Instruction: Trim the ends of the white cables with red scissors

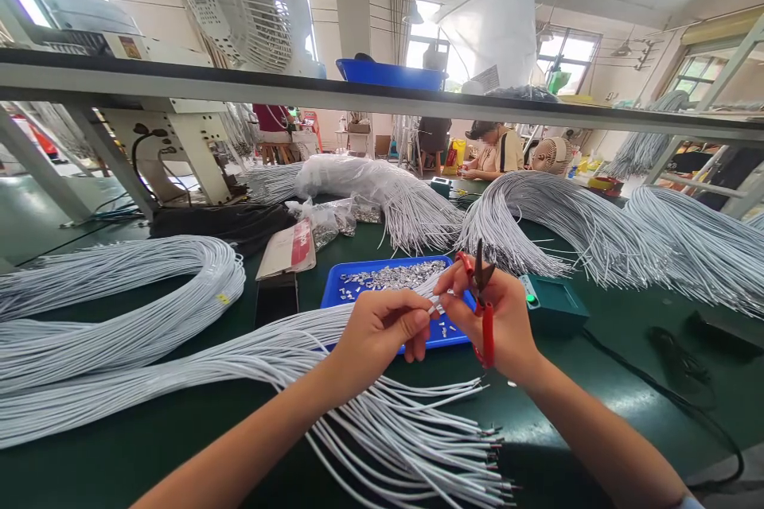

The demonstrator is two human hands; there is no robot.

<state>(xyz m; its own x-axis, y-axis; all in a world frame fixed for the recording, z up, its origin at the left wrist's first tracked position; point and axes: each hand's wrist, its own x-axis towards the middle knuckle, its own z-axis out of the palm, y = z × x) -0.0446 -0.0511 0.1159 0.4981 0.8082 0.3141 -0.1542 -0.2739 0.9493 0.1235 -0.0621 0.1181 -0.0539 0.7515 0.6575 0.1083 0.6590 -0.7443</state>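
In the head view, my left hand [382, 330] pinches a white cable [434, 306] close to its end, above the tray. My right hand [510, 322] meets it there, thumb and finger closed at the cable's tip. Red-handled scissors [488, 338] are held in the same right hand, their dark blades pointing up and slightly apart. Under both hands lies a blue tray [334, 280] with many small metal clips [399, 277]. A long bundle of white cables [196, 370] runs beneath my left forearm, its stripped ends fanned out toward the front.
Coiled cables [203, 270] lie at left, more bundles [537, 207] behind and at right. A teal box [555, 308] with a green light stands right of the tray. A shelf [382, 95] crosses above, carrying a fan [244, 0]. Another person [495, 151] sits in the background.
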